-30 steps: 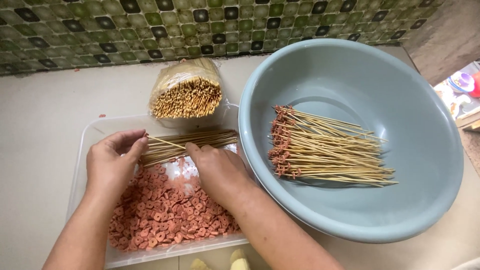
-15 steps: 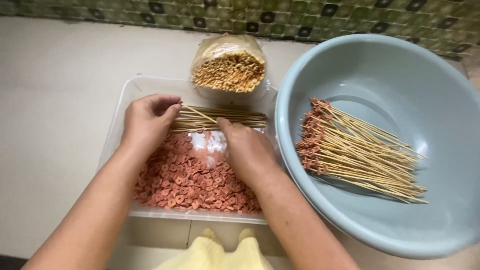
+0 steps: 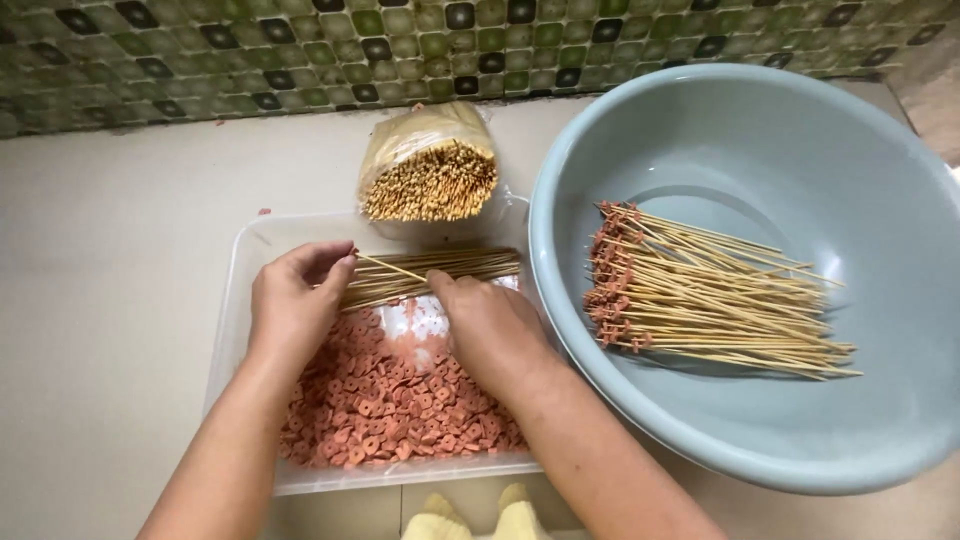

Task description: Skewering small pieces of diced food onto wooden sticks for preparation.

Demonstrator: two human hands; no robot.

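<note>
- The left hand (image 3: 292, 305) is sitting in the centre-left of the frame, over the clear plastic tray (image 3: 232, 310), with its fingertips pinching the end of a single bamboo skewer (image 3: 392, 267).
- That skewer is lying slightly tilted above the loose bundle of skewers (image 3: 440, 272), which is resting across the upper part of the tray.
- The right hand (image 3: 490, 330) is lying palm-down in the centre of the frame, fingers curled loosely and touching the bundle; whether it is grasping anything I cannot tell.
- Pinkish-red sausage slices (image 3: 390, 405) are filling the lower part of the tray, beneath and between both hands.
- A plastic bag of skewers (image 3: 430, 165) is lying just above the tray, its open end facing the camera.
- A large grey-blue basin (image 3: 760, 130) is taking up the right of the frame, its rim just beside the tray.
- Loaded skewers (image 3: 700, 295) are lying piled in the basin, their meat ends pointing left.
- Everything is sitting on a pale tabletop (image 3: 110, 250), with a green tiled wall (image 3: 200, 50) running along the top.
</note>
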